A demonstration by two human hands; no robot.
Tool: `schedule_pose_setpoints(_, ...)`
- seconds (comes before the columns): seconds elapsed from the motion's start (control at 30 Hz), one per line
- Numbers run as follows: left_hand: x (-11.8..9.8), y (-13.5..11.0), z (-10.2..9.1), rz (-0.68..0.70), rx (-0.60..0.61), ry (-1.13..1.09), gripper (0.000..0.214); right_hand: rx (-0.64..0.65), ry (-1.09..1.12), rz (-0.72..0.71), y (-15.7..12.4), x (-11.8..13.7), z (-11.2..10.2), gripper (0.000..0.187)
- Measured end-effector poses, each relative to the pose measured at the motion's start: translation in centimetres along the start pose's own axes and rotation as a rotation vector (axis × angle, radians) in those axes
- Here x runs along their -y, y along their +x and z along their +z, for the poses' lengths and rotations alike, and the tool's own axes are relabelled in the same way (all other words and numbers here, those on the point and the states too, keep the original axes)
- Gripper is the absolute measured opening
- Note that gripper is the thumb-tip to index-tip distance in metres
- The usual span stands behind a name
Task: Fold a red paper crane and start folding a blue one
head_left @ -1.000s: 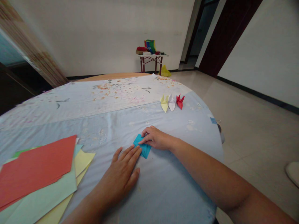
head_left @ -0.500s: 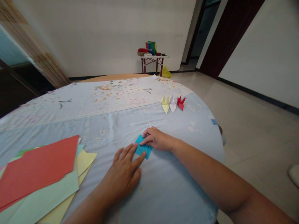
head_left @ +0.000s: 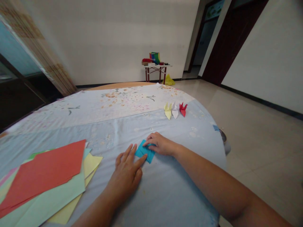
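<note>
A small folded blue paper [head_left: 144, 150] lies on the pale blue tablecloth [head_left: 165, 189] near the table's middle. My left hand [head_left: 126, 171] lies flat with fingers stretched out, its fingertips pressing the paper's near left edge. My right hand [head_left: 159, 145] rests on the paper's far right side, fingers curled and pressing down on it. Both forearms reach in from the lower edge.
A fanned stack of coloured sheets, red [head_left: 47, 171] on top of green and yellow, lies at the left. Three folded paper cranes, yellow [head_left: 168, 111], white [head_left: 174, 110] and red [head_left: 182, 109], stand at the far right. The table's edge drops to a tiled floor at the right.
My left hand has slid forward and right onto the blue paper's edge. The view has tilted slightly. My right hand has stayed on the paper.
</note>
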State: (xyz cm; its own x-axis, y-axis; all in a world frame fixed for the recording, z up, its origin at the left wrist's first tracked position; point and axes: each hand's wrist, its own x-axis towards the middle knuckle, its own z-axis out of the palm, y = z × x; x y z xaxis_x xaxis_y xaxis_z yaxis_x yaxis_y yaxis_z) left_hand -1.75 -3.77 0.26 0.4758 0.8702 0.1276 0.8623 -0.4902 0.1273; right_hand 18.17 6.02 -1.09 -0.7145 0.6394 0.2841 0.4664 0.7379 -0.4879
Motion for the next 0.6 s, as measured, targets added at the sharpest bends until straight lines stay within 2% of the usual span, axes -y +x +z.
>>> schedule_pose_setpoints(0.1,-0.8,0.2,0.1,0.052,-0.067,0.02,0.046,0.001,0.01,-0.002,0.0,0.0,0.0,0.025)
schedule_pose_setpoints(0.3,-2.0,0.5,0.4,0.083,0.053,0.044,0.047,0.007,0.038,0.018,0.2,-0.3,0.1,0.031)
schedule_pose_setpoints(0.37,-2.1,0.4,0.5,0.08,0.051,0.046,0.047,-0.031,0.017,0.049,0.4,-0.6,0.1,0.026)
schedule_pose_setpoints(0.5,-1.9,0.3,0.5,0.081,0.034,0.036,0.047,-0.192,-0.043,0.146,0.6,-1.1,-0.4,0.014)
schedule_pose_setpoints(0.6,-1.6,0.5,0.3,0.092,0.026,0.005,0.044,-0.193,-0.047,0.194,0.3,-0.6,-0.8,0.015)
